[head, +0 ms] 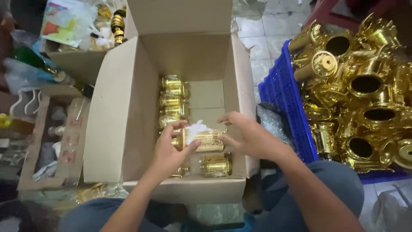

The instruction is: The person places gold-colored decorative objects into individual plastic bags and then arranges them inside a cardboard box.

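The person sat over an open cardboard box (128, 107) on the floor. Both hands were inside it, above its near half. The left hand (169, 150) was closed around the left end of a gold part (206, 141) held on its side, thumb across the front. The right hand (246, 135) gripped the part's right end, fingers curled over the top. A scrap of white wrap (196, 129) lay on the part between the two hands; whether it was clear film or paper could not be told.

More gold parts lay in the box. A row (173, 101) ran along the left wall toward the far end, and one wrapped piece (216, 165) lay near the front wall, just below the held part. The right half of the box floor showed bare cardboard.

Right of the box stood a blue crate (283, 99) heaped with loose gold cups and columns (365, 81), stacked at all angles. Crumpled clear film (272, 122) sat between crate and box. Left of the box lay a flatter carton (47, 141) with mixed items, blurred.

Judged risks: the wrap sat loose on top and covered only part of the piece, so it could slip off as the part went down, leaving the shiny finish to rub against neighbours and scratch. The part was held directly over the front piece; a slipped grip would knock one against the other. The crate pile looked unstable, and a nudge from the right arm could tip pieces out.
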